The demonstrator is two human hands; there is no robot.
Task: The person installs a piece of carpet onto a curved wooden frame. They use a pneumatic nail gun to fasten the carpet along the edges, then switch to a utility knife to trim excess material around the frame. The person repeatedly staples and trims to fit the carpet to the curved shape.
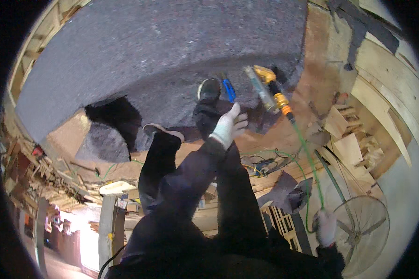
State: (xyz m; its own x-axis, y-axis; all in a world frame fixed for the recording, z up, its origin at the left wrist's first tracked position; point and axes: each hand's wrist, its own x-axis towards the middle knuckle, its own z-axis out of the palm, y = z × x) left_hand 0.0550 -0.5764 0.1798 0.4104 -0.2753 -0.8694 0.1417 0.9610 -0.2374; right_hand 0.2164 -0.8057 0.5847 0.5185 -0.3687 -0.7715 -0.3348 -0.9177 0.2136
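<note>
Right hand (327, 227) seemingly curled around the green hose (312, 160), left hand (226, 128) spread, you appear to be managing its run to the yellow air tool (273, 87) near the grey felt's (172, 37) right edge, which next calls for slack.

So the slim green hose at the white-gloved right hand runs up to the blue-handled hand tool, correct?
Not quite: the tool is wrong. In the head view, the slim green hose at the white-gloved right hand runs up to the yellow-and-orange power tool. The blue-handled hand tool lies to its left, with no hose on it.
</note>
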